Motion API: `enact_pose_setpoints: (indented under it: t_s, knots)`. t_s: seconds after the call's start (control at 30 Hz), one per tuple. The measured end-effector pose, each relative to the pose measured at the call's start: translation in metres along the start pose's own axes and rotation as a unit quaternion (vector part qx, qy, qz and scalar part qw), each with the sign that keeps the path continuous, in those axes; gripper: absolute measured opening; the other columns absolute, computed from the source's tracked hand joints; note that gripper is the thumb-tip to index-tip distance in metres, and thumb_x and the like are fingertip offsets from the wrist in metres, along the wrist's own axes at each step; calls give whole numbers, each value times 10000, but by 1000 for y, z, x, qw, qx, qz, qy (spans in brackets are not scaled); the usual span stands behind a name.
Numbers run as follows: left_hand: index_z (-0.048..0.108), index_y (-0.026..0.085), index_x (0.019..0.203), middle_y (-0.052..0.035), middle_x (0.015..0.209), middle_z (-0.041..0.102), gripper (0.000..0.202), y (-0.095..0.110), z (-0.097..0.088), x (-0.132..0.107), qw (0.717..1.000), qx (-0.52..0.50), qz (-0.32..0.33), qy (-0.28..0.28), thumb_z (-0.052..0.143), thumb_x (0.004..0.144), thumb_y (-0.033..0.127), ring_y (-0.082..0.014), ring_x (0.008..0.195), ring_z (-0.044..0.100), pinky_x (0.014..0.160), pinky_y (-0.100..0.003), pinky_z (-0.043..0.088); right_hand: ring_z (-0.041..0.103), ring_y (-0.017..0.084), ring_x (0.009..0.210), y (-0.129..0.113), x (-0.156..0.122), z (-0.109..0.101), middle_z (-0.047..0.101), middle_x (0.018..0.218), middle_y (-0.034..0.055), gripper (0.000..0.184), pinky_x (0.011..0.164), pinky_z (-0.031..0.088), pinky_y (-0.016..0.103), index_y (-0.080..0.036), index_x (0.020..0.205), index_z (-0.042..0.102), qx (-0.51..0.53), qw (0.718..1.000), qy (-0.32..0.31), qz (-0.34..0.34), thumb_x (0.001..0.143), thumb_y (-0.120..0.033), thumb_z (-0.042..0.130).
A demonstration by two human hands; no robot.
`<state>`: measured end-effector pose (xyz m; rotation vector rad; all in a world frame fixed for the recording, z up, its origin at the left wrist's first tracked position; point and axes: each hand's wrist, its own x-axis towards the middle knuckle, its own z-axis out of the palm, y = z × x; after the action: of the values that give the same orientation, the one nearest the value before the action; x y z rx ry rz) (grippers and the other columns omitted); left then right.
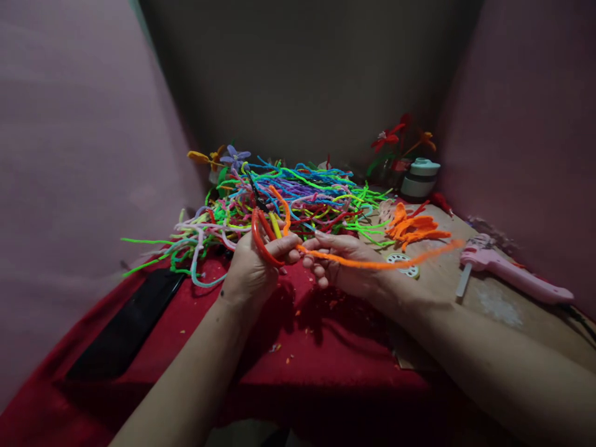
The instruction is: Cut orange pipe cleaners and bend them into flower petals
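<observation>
My left hand (pixel 254 267) is closed on a pair of scissors with red-orange handles (pixel 261 239), whose dark blades point up toward the pile. My right hand (pixel 339 261) pinches an orange pipe cleaner (pixel 386 264) that runs out to the right over the table. The two hands meet above a red cloth (pixel 298 347). Just behind them lies a big tangled pile of pipe cleaners (pixel 288 198) in green, blue, pink, purple and red.
Cut orange pieces (pixel 412 226) lie right of the pile. A pink glue gun (pixel 507 270) rests on the bare wooden table at the right. A small white-green jar (pixel 419 179) and pipe-cleaner flowers (pixel 395 139) stand at the back. A black flat object (pixel 125 329) lies at the left.
</observation>
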<state>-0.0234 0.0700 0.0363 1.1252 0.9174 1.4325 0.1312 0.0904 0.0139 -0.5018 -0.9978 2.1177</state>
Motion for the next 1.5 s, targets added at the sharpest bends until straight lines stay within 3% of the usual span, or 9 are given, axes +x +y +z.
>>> enact_pose_setpoints:
  t_s: [0.07, 0.13, 0.57, 0.77, 0.87, 1.03, 1.13, 1.27, 1.5]
  knots:
    - [579, 101, 691, 23, 531, 572, 140, 1, 1, -1, 1000, 15, 23, -16, 697, 634, 148, -72, 452, 532, 471, -185, 432, 534, 95, 454, -3, -3, -1, 621, 603, 37, 181, 417, 456, 211, -93, 797, 628, 3, 998, -24, 62, 792, -240, 522]
    - [566, 111, 705, 36, 525, 562, 155, 2, 1, -2, 999, 13, 33, -19, 697, 629, 142, -72, 443, 526, 462, -184, 427, 524, 84, 436, -4, -6, 0, 606, 583, 16, 132, 411, 442, 198, -93, 806, 636, -14, 997, -30, 67, 755, -187, 559]
    - [544, 100, 639, 32, 460, 538, 249, -3, 4, -1, 998, -11, -17, 53, 747, 524, 188, -85, 404, 515, 433, -198, 422, 517, 70, 393, 4, -4, 11, 646, 584, 11, 140, 396, 406, 194, -107, 735, 659, -121, 990, 18, -68, 649, -208, 705]
    - [494, 146, 812, 5, 592, 596, 316, 0, -8, 0, 978, 188, 21, 91, 676, 656, 353, -133, 428, 560, 416, -234, 425, 469, 71, 366, -2, -2, 10, 629, 552, 16, 109, 372, 367, 210, -113, 682, 639, -138, 970, 124, -158, 630, -198, 683]
    - [422, 192, 853, 19, 632, 581, 260, -5, -16, 1, 918, 368, 106, 104, 586, 733, 353, -153, 493, 585, 465, -250, 432, 468, 76, 376, -10, 0, 6, 620, 535, 12, 100, 377, 361, 213, -124, 679, 620, -111, 957, 175, -202, 628, -200, 661]
    - [401, 183, 880, -40, 677, 582, 68, -18, -22, 3, 658, 731, 181, -6, 409, 813, 188, -214, 650, 603, 544, -285, 382, 471, 84, 381, -20, 3, -1, 604, 494, 10, 87, 381, 362, 213, -127, 671, 596, -84, 949, 211, -219, 596, -165, 621]
    - [403, 176, 870, -73, 763, 601, 53, -20, -23, 2, 566, 798, 202, -46, 358, 842, 171, -226, 708, 596, 567, -295, 367, 470, 86, 377, -23, 3, -4, 601, 491, 7, 108, 373, 362, 214, -122, 679, 602, -80, 947, 216, -222, 583, -167, 620]
    - [417, 166, 868, -76, 803, 600, 81, -17, -21, 0, 522, 832, 178, -56, 342, 846, 144, -222, 725, 587, 574, -293, 361, 462, 82, 360, -24, 3, -7, 603, 492, 3, 99, 363, 367, 219, -126, 660, 594, -84, 948, 218, -217, 577, -169, 626]
    - [454, 142, 909, -100, 852, 606, 146, -15, -17, -1, 503, 846, 163, -66, 337, 830, 107, -222, 763, 591, 611, -295, 398, 460, 77, 371, -23, 2, -7, 595, 495, 6, 79, 372, 344, 218, -113, 668, 610, -108, 945, 215, -221, 602, -155, 609]
